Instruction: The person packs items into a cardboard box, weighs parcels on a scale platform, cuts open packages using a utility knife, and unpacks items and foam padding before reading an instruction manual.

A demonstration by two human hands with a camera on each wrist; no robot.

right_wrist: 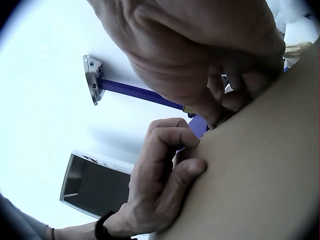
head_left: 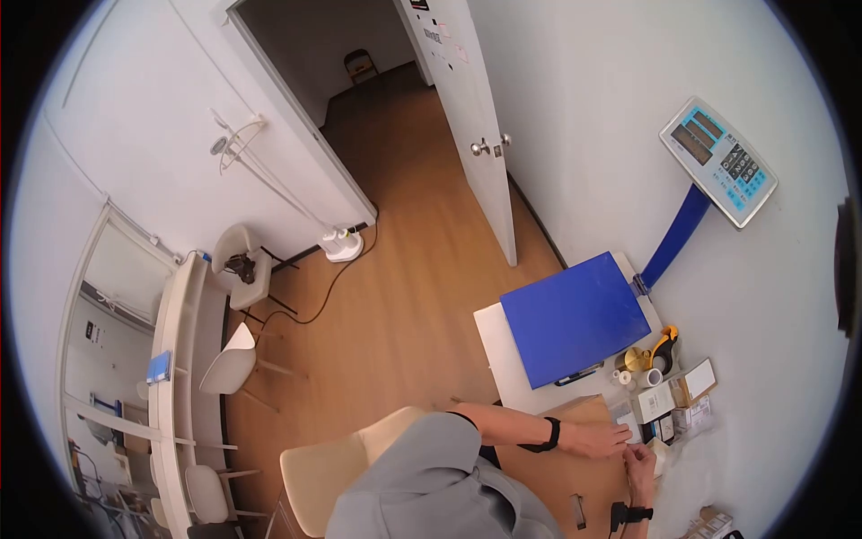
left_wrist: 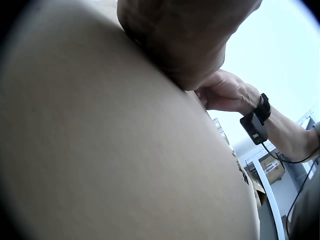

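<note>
A large brown cardboard box [head_left: 539, 463] lies in front of the person, with a handle slot [head_left: 577, 510] in its surface. At the box's far edge both hands are close together. The left hand [head_left: 594, 438] has its fingers bent at that edge; in the right wrist view the left hand [right_wrist: 160, 175] has its thumb on the cardboard [right_wrist: 250, 165]. Beside it the right hand [head_left: 639, 463] has curled fingers, their tips right at the cardboard. I cannot tell what the right fingertips hold. In the left wrist view the right hand [left_wrist: 225, 92] is partly hidden behind the left.
A blue-topped scale [head_left: 575, 319] with a raised display [head_left: 718, 162] stands past the box. Tape rolls [head_left: 653, 377], a yellow-handled tape dispenser [head_left: 664, 346] and small boxes [head_left: 655, 402] crowd the wall side. A beige chair [head_left: 314, 467] is behind the person.
</note>
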